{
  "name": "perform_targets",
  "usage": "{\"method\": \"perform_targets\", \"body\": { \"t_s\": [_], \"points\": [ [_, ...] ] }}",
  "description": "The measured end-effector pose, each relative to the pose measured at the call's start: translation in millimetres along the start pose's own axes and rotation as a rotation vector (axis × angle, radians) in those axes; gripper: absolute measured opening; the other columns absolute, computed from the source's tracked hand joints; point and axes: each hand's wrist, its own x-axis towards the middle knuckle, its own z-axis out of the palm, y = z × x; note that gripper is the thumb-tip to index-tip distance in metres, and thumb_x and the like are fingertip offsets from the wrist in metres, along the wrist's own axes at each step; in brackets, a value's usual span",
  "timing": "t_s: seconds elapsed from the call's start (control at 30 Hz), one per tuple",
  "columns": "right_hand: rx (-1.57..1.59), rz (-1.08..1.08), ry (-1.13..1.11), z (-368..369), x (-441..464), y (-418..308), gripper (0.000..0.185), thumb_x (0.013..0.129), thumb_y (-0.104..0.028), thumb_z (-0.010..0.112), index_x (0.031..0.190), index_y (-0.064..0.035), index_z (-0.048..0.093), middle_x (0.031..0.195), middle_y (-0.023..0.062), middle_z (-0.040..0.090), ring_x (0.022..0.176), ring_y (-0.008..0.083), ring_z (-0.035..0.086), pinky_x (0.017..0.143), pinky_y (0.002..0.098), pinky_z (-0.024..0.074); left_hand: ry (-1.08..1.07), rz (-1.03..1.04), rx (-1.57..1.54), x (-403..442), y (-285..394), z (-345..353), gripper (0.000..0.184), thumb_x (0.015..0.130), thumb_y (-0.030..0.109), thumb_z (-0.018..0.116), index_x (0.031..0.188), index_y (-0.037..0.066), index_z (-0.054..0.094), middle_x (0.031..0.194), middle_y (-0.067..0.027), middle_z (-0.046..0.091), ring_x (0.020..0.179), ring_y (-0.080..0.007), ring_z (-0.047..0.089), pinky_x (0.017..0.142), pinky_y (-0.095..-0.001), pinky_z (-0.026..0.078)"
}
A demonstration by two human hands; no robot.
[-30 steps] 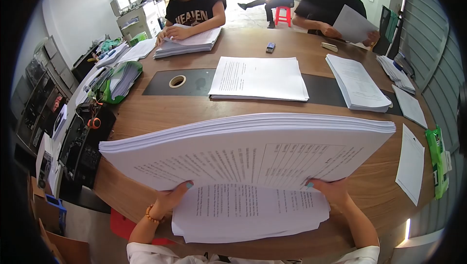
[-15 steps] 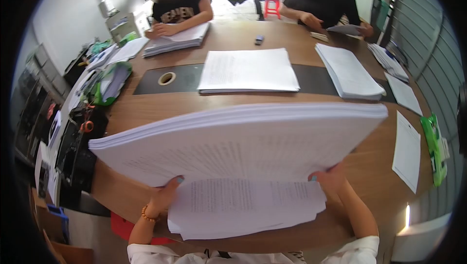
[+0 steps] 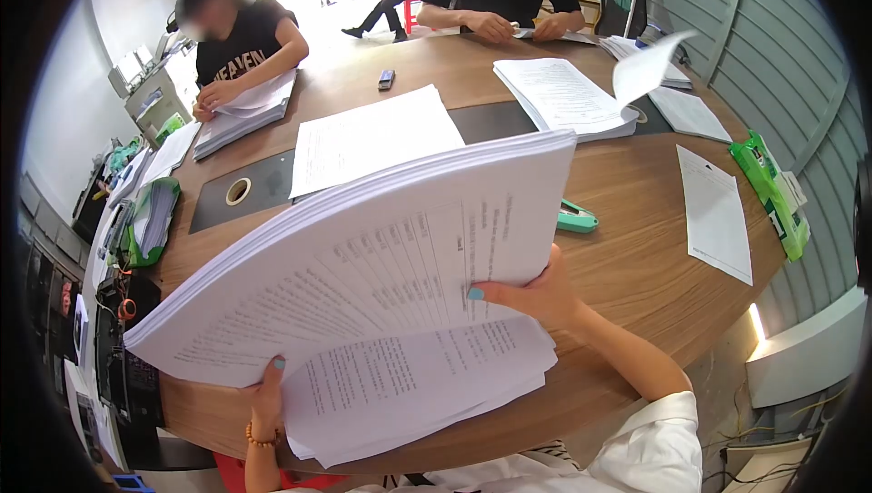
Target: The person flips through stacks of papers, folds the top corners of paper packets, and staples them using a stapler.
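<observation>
A thick stack of printed sheets [image 3: 363, 266] is raised and bent between my hands, its top edge tilted up toward the right. My left hand [image 3: 266, 395] grips its lower left part, thumb on the printed face. Closed on the right side is my right hand [image 3: 536, 295], its thumb also lying on the print; the other fingers are hidden behind the paper. Under the raised stack, more printed sheets [image 3: 418, 388] lie slightly fanned at the table's near edge. Beyond the stack's right edge, a green tool [image 3: 577, 217] shows on the wooden table [image 3: 636, 311].
Paper stacks lie at the centre [image 3: 372, 139] and right [image 3: 563, 98], with a tape roll [image 3: 238, 191] at left. A single sheet [image 3: 715, 216] and green packet [image 3: 772, 198] are at far right. Two people handle papers across the table; another sits behind.
The view has turned right. My hands have tilted the held stack, right side higher, and shifted it left. The green tool has come into view, and a sheet on the right stack has lifted.
</observation>
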Motion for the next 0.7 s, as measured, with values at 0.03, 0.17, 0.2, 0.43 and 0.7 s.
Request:
{"method": "perform_targets", "body": {
  "t_s": [0.03, 0.17, 0.2, 0.43, 0.7],
  "points": [
    [0.01, -0.027, -0.004, 0, 0, 2, 0.022, 0.07, -0.006, 0.074, 0.088, 0.002, 0.064, 0.085, 0.0078, 0.066, 0.073, 0.0109, 0.061, 0.061, 0.0225, 0.0489, 0.004, 0.004, -0.005, 0, 0, -1, 0.029, 0.077, 0.003, 0.065, 0.102, -0.004, 0.053, 0.098, -0.0073, 0.058, 0.085, -0.0141, 0.056, 0.076, -0.0267, 0.046],
    [-0.071, -0.084, -0.038, -8, -3, 2, 0.024, 0.067, -0.007, 0.076, 0.086, 0.0013, 0.064, 0.087, 0.0072, 0.066, 0.075, 0.0115, 0.061, 0.064, 0.0233, 0.0491, 0.018, 0.043, -0.039, 5, 2, -4, 0.04, 0.074, 0.002, 0.067, 0.108, -0.004, 0.047, 0.103, -0.0097, 0.057, 0.088, -0.0158, 0.056, 0.076, -0.0273, 0.047],
    [-0.036, -0.063, -0.003, -9, -4, 0, 0.025, 0.066, -0.006, 0.077, 0.086, 0.0006, 0.065, 0.086, 0.0062, 0.065, 0.076, 0.0122, 0.061, 0.066, 0.0245, 0.0494, 0.022, 0.062, -0.058, 9, 4, -5, 0.043, 0.073, 0.002, 0.067, 0.11, -0.004, 0.046, 0.105, -0.0103, 0.056, 0.089, -0.0162, 0.056, 0.076, -0.0275, 0.047],
    [0.016, -0.027, 0.084, -33, -10, 13, 0.051, 0.062, 0.002, 0.068, 0.108, -0.0037, 0.046, 0.102, 0.0086, 0.053, 0.092, 0.0181, 0.054, 0.075, 0.03, 0.0492, -0.114, 0.253, -0.28, 34, 29, -15, 0.063, 0.068, -0.001, 0.071, 0.121, -0.005, 0.036, 0.114, -0.0144, 0.053, 0.094, -0.0192, 0.057, 0.077, -0.0287, 0.049],
    [-0.025, -0.125, 0.127, -57, -12, 26, 0.081, 0.06, 0.01, 0.056, 0.132, -0.0085, 0.024, 0.122, 0.0127, 0.041, 0.108, 0.0233, 0.048, 0.081, 0.0338, 0.0492, 0.01, 0.476, -0.093, 34, 40, 10, 0.055, 0.073, -0.001, 0.065, 0.121, -0.003, 0.037, 0.108, -0.0118, 0.056, 0.094, -0.0184, 0.058, 0.076, -0.0287, 0.049]
  ]
}}
